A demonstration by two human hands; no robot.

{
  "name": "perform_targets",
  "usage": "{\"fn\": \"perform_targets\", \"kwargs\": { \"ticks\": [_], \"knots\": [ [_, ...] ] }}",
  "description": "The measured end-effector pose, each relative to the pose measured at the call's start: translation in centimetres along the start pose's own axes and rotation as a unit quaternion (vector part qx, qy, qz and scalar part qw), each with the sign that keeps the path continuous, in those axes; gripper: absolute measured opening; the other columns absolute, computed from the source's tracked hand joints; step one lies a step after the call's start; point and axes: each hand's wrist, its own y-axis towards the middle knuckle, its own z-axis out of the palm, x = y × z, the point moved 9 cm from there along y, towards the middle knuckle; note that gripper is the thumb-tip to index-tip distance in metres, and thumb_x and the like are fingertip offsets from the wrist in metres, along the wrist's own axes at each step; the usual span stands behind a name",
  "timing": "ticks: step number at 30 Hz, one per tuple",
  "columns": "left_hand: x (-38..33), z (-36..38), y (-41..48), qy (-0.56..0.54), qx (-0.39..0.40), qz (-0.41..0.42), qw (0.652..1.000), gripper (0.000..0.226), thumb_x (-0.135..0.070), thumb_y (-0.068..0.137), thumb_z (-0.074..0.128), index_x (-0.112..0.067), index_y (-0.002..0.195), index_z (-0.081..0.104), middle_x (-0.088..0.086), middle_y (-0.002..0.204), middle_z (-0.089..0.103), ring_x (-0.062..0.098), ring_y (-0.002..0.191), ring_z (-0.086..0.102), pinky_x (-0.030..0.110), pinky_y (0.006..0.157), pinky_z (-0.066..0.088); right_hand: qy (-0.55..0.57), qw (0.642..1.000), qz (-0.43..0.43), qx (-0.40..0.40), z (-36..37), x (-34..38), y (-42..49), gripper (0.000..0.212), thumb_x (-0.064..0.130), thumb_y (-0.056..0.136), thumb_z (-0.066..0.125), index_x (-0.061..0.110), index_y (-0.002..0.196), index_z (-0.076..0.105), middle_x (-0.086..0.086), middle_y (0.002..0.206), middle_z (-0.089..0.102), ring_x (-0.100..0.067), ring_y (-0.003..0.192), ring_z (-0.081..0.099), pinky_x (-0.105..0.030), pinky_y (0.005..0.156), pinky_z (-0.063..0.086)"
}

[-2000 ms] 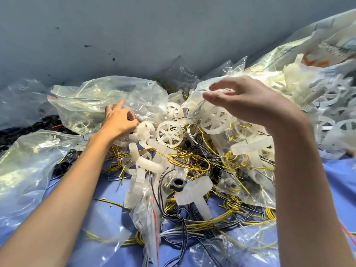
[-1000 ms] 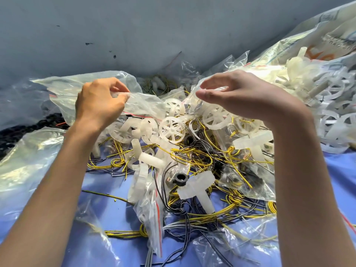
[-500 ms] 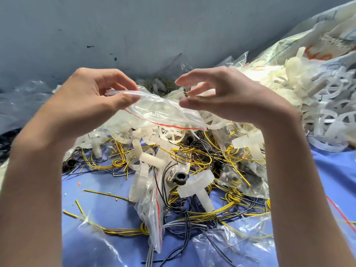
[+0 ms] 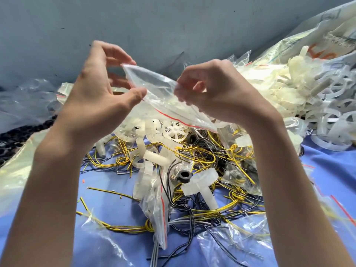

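Aloft over the blue surface (image 4: pixel 107 199) hangs a thin, glossy, red-lined zip bag (image 4: pixel 154 87). The left hand (image 4: pixel 96 97) and right hand (image 4: pixel 217 93) each have their grip pinched on its crinkled mouth, above yellow wires (image 4: pixel 194 153) and milky spoked wheels (image 4: pixel 175 130).

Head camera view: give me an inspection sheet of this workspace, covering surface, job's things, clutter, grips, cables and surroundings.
surface: blue sheet, mostly covered.
job's things: clear zip bag with a red seal line, held above the pile; looks empty.
clutter: white spoked wheels, white T-shaped part, black ring, filled clear bag, heap of white parts at right.
grips: left hand and right hand each pinch the bag's edge.
cables: yellow wires and black wires, tangled loose on the sheet.
surroundings: grey-blue wall behind.
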Motion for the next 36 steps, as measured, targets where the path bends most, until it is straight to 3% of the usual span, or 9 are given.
{"fn": "perform_targets", "kwargs": {
  "ticks": [5, 10, 14, 17, 22, 25, 28, 31, 36],
  "knots": [
    [-1.4, 0.2, -0.5, 0.010, -0.067, 0.049, 0.996, 0.044, -0.010, 0.081, 0.063, -0.032, 0.093, 0.027, 0.002, 0.123, 0.042, -0.007, 0.074, 0.062, 0.009, 0.063, 0.048, 0.126, 0.991, 0.003, -0.042, -0.7, 0.3, 0.2, 0.013, 0.005, 0.092, 0.058, 0.008, 0.080, 0.061, -0.003, 0.070, 0.067, -0.011, 0.059, 0.067, -0.017, 0.050, 0.049],
    [-0.9, 2.3, -0.5, 0.048, 0.005, 0.041, 0.998, 0.033, -0.012, 0.087, 0.064, -0.041, 0.085, 0.048, -0.013, 0.110, 0.042, -0.018, 0.078, 0.056, 0.002, 0.065, 0.042, 0.207, 0.978, 0.010, -0.006, 0.6, 0.6, 0.4, 0.024, -0.005, 0.091, 0.049, 0.015, 0.078, 0.047, -0.008, 0.076, 0.067, -0.015, 0.066, 0.070, -0.020, 0.056, 0.053],
    [-0.8, 2.7, -0.6, 0.067, 0.012, 0.041, 0.997, 0.029, -0.011, 0.086, 0.064, -0.039, 0.086, 0.057, -0.010, 0.113, 0.042, -0.006, 0.083, 0.059, 0.012, 0.073, 0.050, 0.226, 0.974, -0.004, 0.029, 1.8, 1.0, 0.5, 0.025, -0.008, 0.089, 0.046, 0.015, 0.079, 0.044, -0.009, 0.078, 0.066, -0.017, 0.071, 0.071, -0.023, 0.060, 0.055],
    [-0.3, 3.1, -0.6, 0.080, 0.017, 0.026, 0.996, 0.027, -0.009, 0.085, 0.065, -0.033, 0.095, 0.059, -0.005, 0.112, 0.045, 0.004, 0.086, 0.060, 0.020, 0.078, 0.053, 0.229, 0.973, -0.005, 0.040, 2.3, 0.8, 0.5, 0.024, -0.007, 0.088, 0.045, 0.015, 0.079, 0.044, -0.009, 0.079, 0.066, -0.016, 0.073, 0.071, -0.023, 0.061, 0.055],
    [0.0, 3.4, -0.7, 0.128, 0.022, 0.024, 0.991, 0.044, 0.004, 0.076, 0.058, -0.023, 0.111, 0.061, -0.006, 0.104, 0.052, 0.004, 0.075, 0.054, 0.015, 0.068, 0.049, 0.186, 0.982, 0.013, 0.005, 1.6, 0.2, 0.6, 0.019, 0.001, 0.082, 0.049, 0.018, 0.076, 0.043, -0.007, 0.079, 0.070, -0.014, 0.067, 0.071, -0.027, 0.057, 0.054],
    [0.2, 2.2, -0.5, 0.156, -0.021, 0.026, 0.987, 0.050, 0.005, 0.073, 0.051, -0.020, 0.114, 0.062, -0.007, 0.102, 0.056, 0.002, 0.064, 0.048, 0.018, 0.072, 0.044, 0.156, 0.986, 0.055, -0.037, 0.5, -1.4, 0.5, 0.011, 0.008, 0.075, 0.053, 0.017, 0.074, 0.047, -0.004, 0.071, 0.071, -0.010, 0.056, 0.068, -0.030, 0.057, 0.053],
    [0.5, 0.0, -0.2, 0.163, -0.094, 0.021, 0.982, 0.050, 0.006, 0.071, 0.048, -0.018, 0.112, 0.064, -0.008, 0.100, 0.058, -0.006, 0.059, 0.046, 0.014, 0.070, 0.038, 0.128, 0.985, 0.094, -0.069, -0.7, -3.0, 0.4, 0.009, 0.010, 0.074, 0.057, 0.017, 0.070, 0.053, 0.000, 0.062, 0.069, -0.007, 0.051, 0.065, -0.020, 0.049, 0.044],
    [0.6, -1.4, -0.3, 0.152, -0.146, 0.018, 0.977, 0.049, 0.006, 0.070, 0.046, -0.016, 0.109, 0.065, -0.007, 0.102, 0.058, -0.003, 0.069, 0.048, 0.010, 0.070, 0.039, 0.113, 0.985, 0.116, -0.067, -0.3, -3.5, 0.4, 0.007, 0.011, 0.075, 0.057, 0.016, 0.070, 0.056, 0.001, 0.061, 0.068, -0.003, 0.047, 0.061, -0.013, 0.044, 0.040],
    [-0.1, -0.9, -0.5, 0.157, -0.133, 0.038, 0.978, 0.050, 0.006, 0.066, 0.042, -0.009, 0.109, 0.062, -0.001, 0.106, 0.058, 0.002, 0.087, 0.053, 0.005, 0.078, 0.039, 0.098, 0.987, 0.128, -0.022, 1.5, -3.4, 0.5, 0.003, 0.012, 0.072, 0.052, 0.012, 0.071, 0.055, -0.003, 0.060, 0.070, -0.007, 0.052, 0.066, -0.029, 0.059, 0.054]
  ]
}}
